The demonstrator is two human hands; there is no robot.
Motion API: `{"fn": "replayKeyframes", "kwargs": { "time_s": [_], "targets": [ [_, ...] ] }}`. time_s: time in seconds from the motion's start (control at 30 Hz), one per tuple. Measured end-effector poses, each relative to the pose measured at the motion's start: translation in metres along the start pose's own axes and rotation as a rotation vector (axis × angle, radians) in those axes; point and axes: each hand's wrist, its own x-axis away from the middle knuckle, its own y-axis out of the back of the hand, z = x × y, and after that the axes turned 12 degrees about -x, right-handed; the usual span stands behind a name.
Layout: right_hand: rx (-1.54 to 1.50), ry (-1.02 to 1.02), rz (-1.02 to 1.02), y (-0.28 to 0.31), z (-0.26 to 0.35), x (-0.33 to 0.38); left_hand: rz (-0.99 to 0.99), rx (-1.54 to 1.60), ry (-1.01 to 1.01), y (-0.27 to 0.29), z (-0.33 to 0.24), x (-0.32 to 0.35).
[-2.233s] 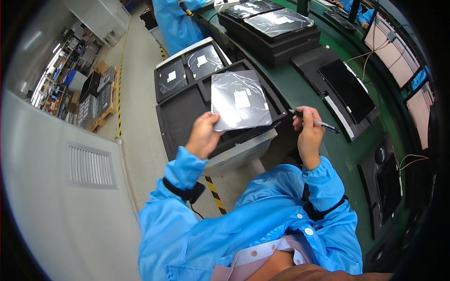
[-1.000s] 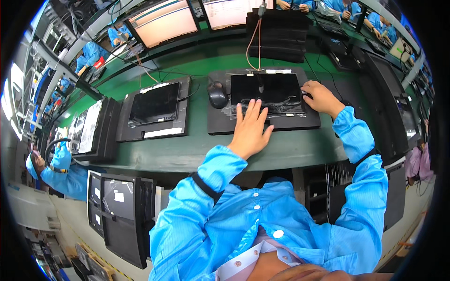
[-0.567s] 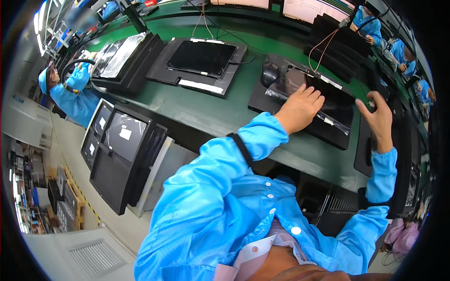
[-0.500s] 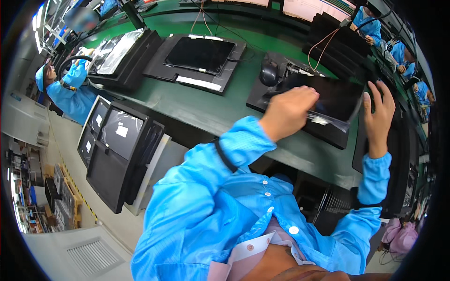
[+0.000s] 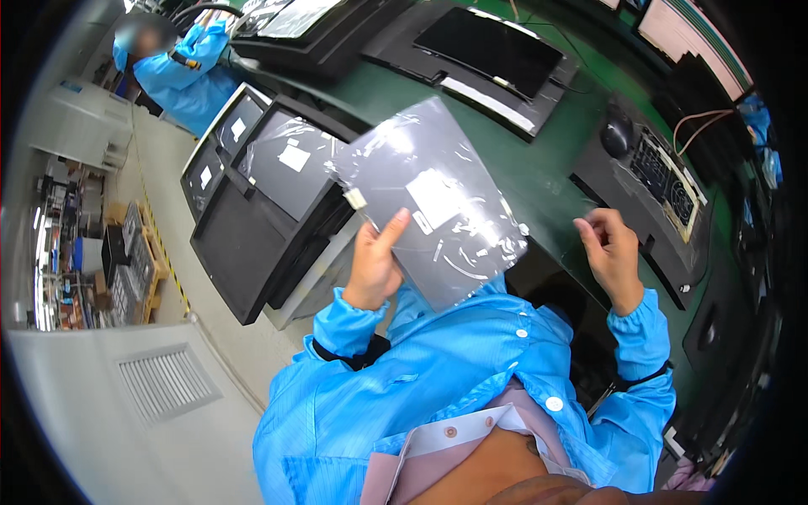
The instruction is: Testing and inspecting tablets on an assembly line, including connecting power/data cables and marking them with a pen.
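My left hand (image 5: 376, 265) grips a flat display panel (image 5: 471, 210) by its near left edge, thumb on top. The panel is tilted in front of my chest, its grey side facing up, with a white label (image 5: 433, 198) and shiny clear film over it. A small pale tab (image 5: 356, 199) sticks out at its left edge. My right hand (image 5: 613, 257) is raised over the bench's near edge, apart from the panel, its fingers curled toward the thumb; whether anything small is between them is hidden. Beyond it lies a black fixture (image 5: 589, 172) with an exposed patterned recess (image 5: 669, 189).
A black mouse (image 5: 617, 136) rests on the fixture. Farther back, another dark panel (image 5: 488, 50) lies on a second fixture. At left stands a black divided tray (image 5: 244, 261) holding film-covered panels (image 5: 286, 172). A co-worker in blue (image 5: 189, 80) is beyond it.
The panel has come up off the right-hand fixture and moved left, now in my left hand with its grey side up. My right hand has drawn back and curled. My view has swung left.
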Motion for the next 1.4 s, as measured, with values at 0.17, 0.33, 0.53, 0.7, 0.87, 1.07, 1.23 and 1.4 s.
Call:
{"fn": "replayKeyframes", "kwargs": {
  "time_s": [0.17,0.33,0.53,0.7,0.87,1.07,1.23,1.4],
  "targets": [
    [-0.994,-0.324,0.036,-0.081,0.044,0.005,0.129,-0.028,0.095,0.003,0.021,0.008],
    [-0.573,0.043,0.126,-0.124,0.067,-0.008,0.141,-0.006,0.039,0.003,0.02,0.011],
    [-0.443,0.105,0.186,-0.13,0.067,-0.006,0.141,-0.002,0.058,0.005,0.026,0.014],
    [-0.397,0.144,0.13,-0.126,0.07,-0.005,0.115,-0.012,0.013,0.0,0.021,0.019],
    [0.174,-0.347,0.051,-0.061,0.067,-0.029,-0.148,-0.104,-0.076,0.052,-0.026,0.038],
    [0.702,-0.024,0.208,-0.012,0.021,-0.035,-0.513,-0.143,-0.15,0.224,-0.122,0.067],
    [0.451,-0.122,0.131,0.022,0.038,-0.002,-0.509,-0.154,0.024,0.375,-0.149,0.072],
    [0.504,-0.007,-0.08,0.091,0.014,0.043,-0.441,-0.282,0.217,0.415,-0.144,0.058]
  ]
}}
